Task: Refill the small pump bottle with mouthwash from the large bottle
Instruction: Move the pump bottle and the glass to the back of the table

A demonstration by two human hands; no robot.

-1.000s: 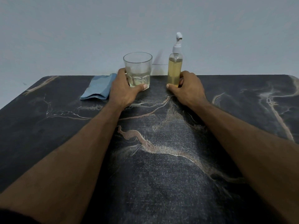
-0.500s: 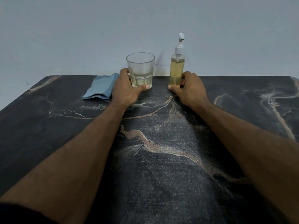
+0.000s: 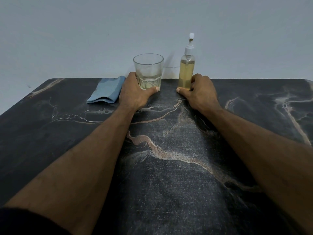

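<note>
A small clear pump bottle (image 3: 186, 70) with a white pump head stands upright at the table's far edge, nearly full of yellowish liquid. My right hand (image 3: 199, 92) wraps its base, thumb in front. To its left stands a clear drinking glass (image 3: 148, 70) with a little pale liquid at the bottom. My left hand (image 3: 135, 94) grips the glass low down, thumb across the front. Both objects rest on the table. No large bottle is in view.
A folded blue cloth (image 3: 106, 92) lies just left of my left hand. The dark marble-patterned table (image 3: 169, 167) ends at a plain pale wall right behind the glass and the bottle.
Both hands stay on the glass and the pump bottle. The view has shifted slightly; the objects themselves show no clear movement.
</note>
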